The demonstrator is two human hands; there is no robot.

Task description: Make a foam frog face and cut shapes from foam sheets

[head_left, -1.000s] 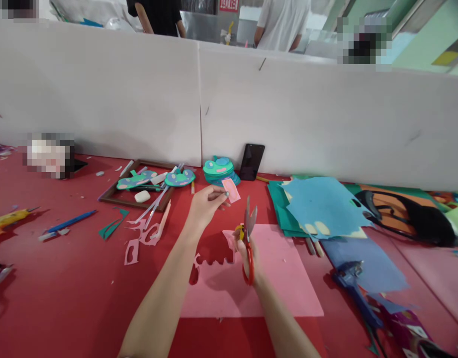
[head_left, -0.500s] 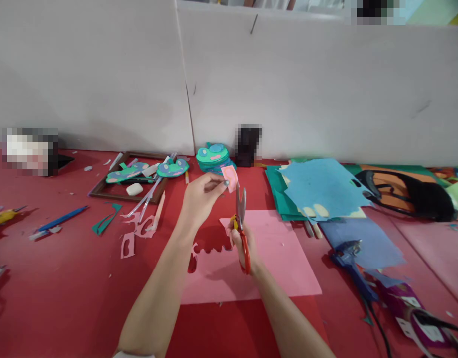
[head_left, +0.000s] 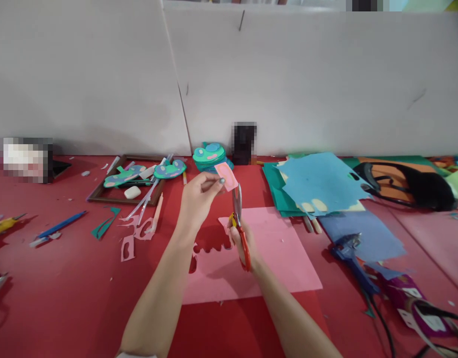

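Observation:
My left hand [head_left: 199, 199] pinches a small pink paper piece [head_left: 227, 176] above the red table. My right hand [head_left: 245, 243] grips red-handled scissors [head_left: 239, 223] pointing upward, their blades nearly closed just under the pink piece's lower edge. Beneath both hands lies a large pink sheet [head_left: 273, 258] with scalloped cut-outs along its left side.
Stacked blue and green sheets [head_left: 314, 186] lie at right, a blue glue gun [head_left: 350, 261] in front of them. A brown frame [head_left: 126, 191] with green cut-outs, pink scraps [head_left: 139, 231] and a blue pen [head_left: 59, 226] lie at left. A white partition [head_left: 229, 79] runs behind.
The scissor blades have closed from wide open to nearly shut and risen toward the pink piece. The camera view tilted down slightly; the people beyond the partition have dropped out of view.

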